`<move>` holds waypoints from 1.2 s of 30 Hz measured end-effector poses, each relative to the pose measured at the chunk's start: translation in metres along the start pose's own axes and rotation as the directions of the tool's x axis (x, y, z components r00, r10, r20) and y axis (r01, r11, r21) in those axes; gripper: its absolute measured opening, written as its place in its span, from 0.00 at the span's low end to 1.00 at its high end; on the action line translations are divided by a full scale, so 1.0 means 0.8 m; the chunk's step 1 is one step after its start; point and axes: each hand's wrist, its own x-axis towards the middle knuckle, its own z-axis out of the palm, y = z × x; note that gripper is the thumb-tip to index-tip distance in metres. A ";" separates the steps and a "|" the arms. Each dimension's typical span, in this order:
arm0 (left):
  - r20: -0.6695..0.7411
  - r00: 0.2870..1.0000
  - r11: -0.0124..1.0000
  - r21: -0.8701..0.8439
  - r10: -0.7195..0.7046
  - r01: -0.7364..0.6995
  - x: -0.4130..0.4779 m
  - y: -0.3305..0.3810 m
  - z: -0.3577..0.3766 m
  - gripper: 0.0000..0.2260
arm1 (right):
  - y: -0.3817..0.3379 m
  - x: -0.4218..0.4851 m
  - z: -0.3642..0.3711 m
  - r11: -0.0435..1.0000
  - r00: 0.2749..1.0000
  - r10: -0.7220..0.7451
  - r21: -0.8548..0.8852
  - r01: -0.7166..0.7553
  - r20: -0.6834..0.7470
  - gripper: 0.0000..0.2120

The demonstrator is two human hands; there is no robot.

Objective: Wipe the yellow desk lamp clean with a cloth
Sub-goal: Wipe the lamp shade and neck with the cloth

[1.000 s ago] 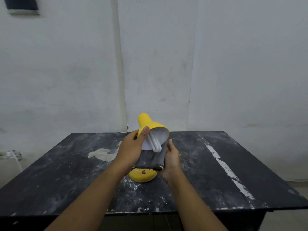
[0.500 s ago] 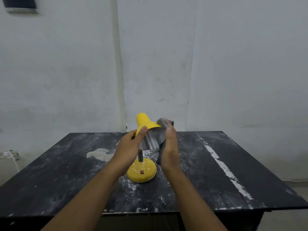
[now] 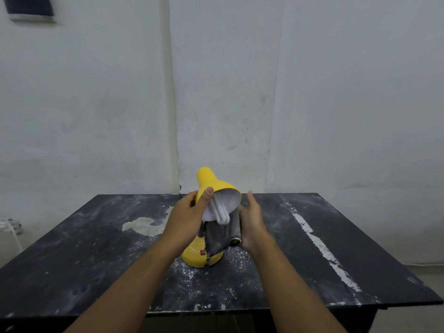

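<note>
A yellow desk lamp (image 3: pixel 211 181) stands on a dark table (image 3: pixel 84 248), its shade tilted toward me with a white bulb (image 3: pixel 221 211) showing inside. Its round yellow base (image 3: pixel 192 254) has a red switch. My left hand (image 3: pixel 185 217) grips the left rim of the shade, thumb on the edge. My right hand (image 3: pixel 252 221) holds a dark grey cloth (image 3: pixel 219 236) that hangs below the shade, in front of the lamp's stem and over part of the base.
The table top is scuffed, with white powder around the lamp base, a pale patch (image 3: pixel 141 224) to the left and a white streak (image 3: pixel 319 243) on the right. A white wall stands right behind the table. A cable (image 3: pixel 10 227) hangs at far left.
The cloth was up against the right side of the shade half a second ago; my right hand has brought it down below the shade. My left hand keeps its grip on the rim.
</note>
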 end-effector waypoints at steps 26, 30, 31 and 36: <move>-0.080 0.969 0.970 -0.047 0.234 -0.238 -0.013 0.029 -0.003 0.29 | -0.037 -0.104 0.070 0.059 0.773 -0.490 -0.869 0.491 0.403 0.45; -0.032 0.988 0.981 -0.121 0.150 -0.152 -0.011 0.039 -0.011 0.16 | -0.040 -0.130 0.086 0.214 0.734 -0.508 -0.759 0.615 0.451 0.37; -0.049 0.992 0.985 -0.122 0.119 -0.124 -0.009 0.040 -0.013 0.13 | -0.041 -0.133 0.089 0.226 0.729 -0.507 -0.745 0.628 0.460 0.37; -0.249 0.962 0.987 -0.083 0.113 -0.138 0.001 0.034 -0.028 0.06 | -0.046 -0.133 0.085 0.247 0.673 -0.583 -0.689 0.681 0.456 0.38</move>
